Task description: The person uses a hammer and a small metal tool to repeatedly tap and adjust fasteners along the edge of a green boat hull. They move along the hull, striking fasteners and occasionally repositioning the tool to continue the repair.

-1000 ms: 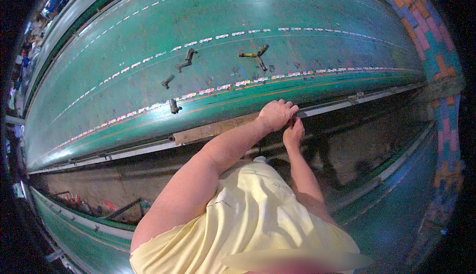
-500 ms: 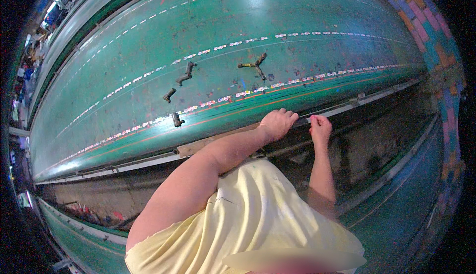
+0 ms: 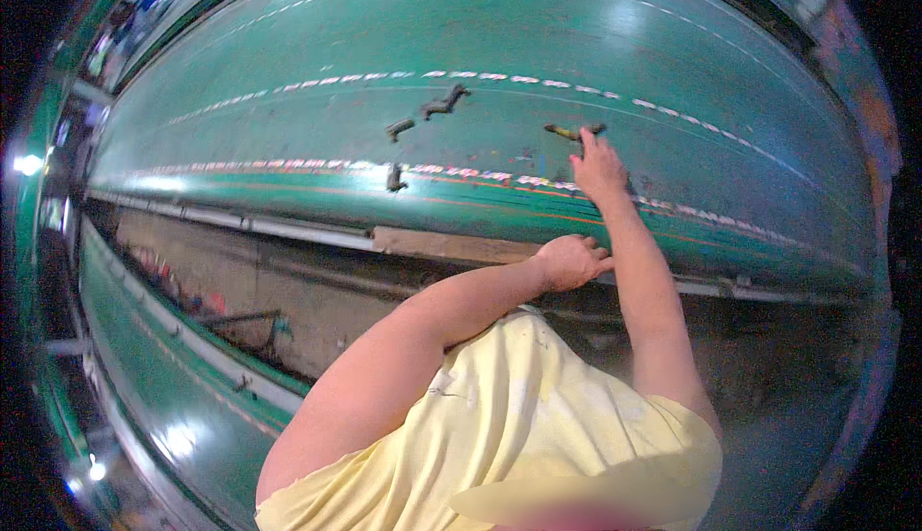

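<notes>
My right hand (image 3: 602, 171) reaches over the long green surface (image 3: 499, 27), its index finger extended and thumb apart. The fingertip meets a branched, yellow-and-black piece (image 3: 561, 132); part of this piece is hidden behind the hand. My left hand (image 3: 569, 262) stays low by the near edge, fingers curled in. Whether anything small is in it cannot be made out. Left of the right hand lie a dark zigzag piece (image 3: 445, 103), a short dark piece (image 3: 400, 129) and a small dark bent piece (image 3: 396, 180).
White dashed lines and orange stripes run along the green surface. A wooden strip (image 3: 451, 245) and a metal rail (image 3: 288, 230) line its near edge. Below them is a dark gap, then another green surface (image 3: 163, 358) at lower left. Bright lamps (image 3: 29, 163) shine at far left.
My right hand has left the near edge, where it was pinched close to my left hand, and stretched forward to the branched piece. The view has turned, so everything appears shifted.
</notes>
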